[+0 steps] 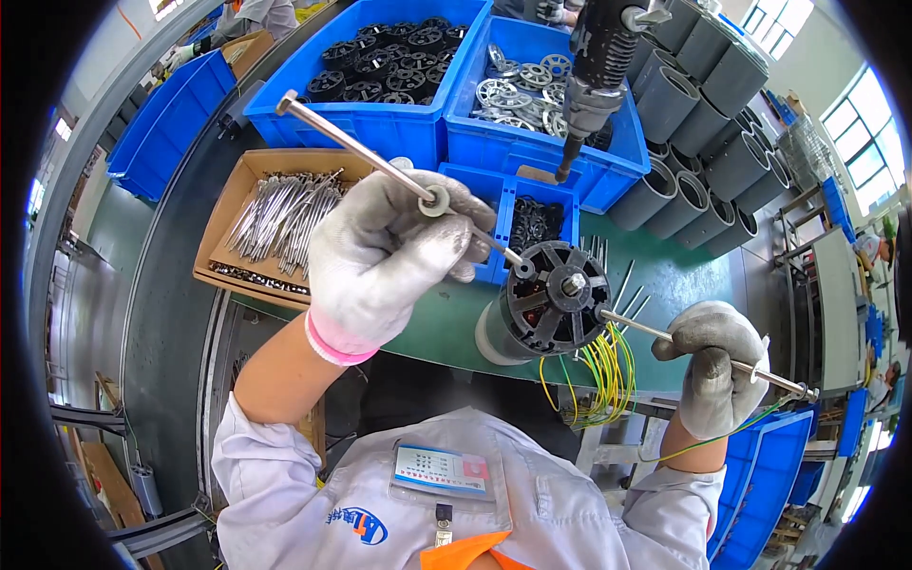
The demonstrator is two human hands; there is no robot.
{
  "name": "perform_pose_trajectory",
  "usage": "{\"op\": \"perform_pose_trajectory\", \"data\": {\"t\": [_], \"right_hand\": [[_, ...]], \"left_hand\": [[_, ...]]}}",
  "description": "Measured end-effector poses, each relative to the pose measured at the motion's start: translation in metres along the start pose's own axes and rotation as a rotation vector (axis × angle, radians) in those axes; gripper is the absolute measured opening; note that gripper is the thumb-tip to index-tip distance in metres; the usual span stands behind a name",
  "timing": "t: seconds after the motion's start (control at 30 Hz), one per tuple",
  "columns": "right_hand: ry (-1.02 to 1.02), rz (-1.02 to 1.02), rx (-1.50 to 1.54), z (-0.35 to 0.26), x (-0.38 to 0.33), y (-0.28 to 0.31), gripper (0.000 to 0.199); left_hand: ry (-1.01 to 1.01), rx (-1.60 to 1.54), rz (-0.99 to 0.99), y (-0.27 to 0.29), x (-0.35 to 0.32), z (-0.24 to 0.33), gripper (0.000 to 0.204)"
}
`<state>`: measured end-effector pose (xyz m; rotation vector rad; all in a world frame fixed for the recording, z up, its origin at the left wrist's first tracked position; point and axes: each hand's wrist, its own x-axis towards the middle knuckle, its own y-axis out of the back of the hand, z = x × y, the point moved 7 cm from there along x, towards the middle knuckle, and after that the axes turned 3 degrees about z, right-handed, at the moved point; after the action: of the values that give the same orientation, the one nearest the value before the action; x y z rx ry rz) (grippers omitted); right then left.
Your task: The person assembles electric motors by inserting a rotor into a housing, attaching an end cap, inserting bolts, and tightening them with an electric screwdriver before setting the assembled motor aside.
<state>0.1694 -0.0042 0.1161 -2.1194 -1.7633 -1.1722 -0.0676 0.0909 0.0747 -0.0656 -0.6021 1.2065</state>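
Observation:
A round motor [554, 302] with a black slotted end cap and a metal shaft stub stands upright on the green bench. My left hand [366, 261], in a white glove, is closed around a long bolt [347, 142] with a washer [434, 200] partway along it. That bolt's lower tip meets the left rim of the end cap. To the right, my gloved right hand [714, 375] grips a second long bolt [636, 326], its tip at the cap's right edge. Yellow-green wires [603, 372] hang beside the motor.
A cardboard box [217, 249] of long bolts lies left. Behind it stand blue bins of black end caps [399, 62] and silver discs [513, 90]. A power driver [591, 95] hangs above the bench. Grey cylinders [670, 195] are stacked at right.

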Motion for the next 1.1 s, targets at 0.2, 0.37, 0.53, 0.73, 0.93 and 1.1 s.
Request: {"op": "perform_pose_trajectory", "data": {"t": [0.2,0.37,0.53,0.73,0.93,1.1], "right_hand": [[0.047,-0.062,-0.039,-0.005,0.003,-0.004,0.033],[0.034,-0.077,-0.047,-0.015,0.009,-0.006,0.031],[-0.052,-0.389,-0.121,-0.031,0.042,-0.042,0.030],[0.087,-0.699,-0.217,-0.022,0.040,-0.073,0.008],[-0.011,-0.626,-0.115,-0.011,0.041,-0.057,0.018],[0.146,-0.542,-0.253,-0.018,0.025,-0.066,0.012]], "left_hand": [[-0.089,0.240,-0.088,-0.010,0.004,0.006,0.013],[-0.144,0.475,-0.202,-0.020,0.010,0.015,0.016],[-0.059,0.864,-0.374,-0.059,0.040,0.002,0.021],[0.325,0.330,-0.340,-0.035,0.035,-0.064,0.026],[0.362,0.116,-0.287,-0.033,0.009,-0.070,0.048],[0.017,0.497,-0.396,-0.034,-0.010,-0.065,0.108]]}}
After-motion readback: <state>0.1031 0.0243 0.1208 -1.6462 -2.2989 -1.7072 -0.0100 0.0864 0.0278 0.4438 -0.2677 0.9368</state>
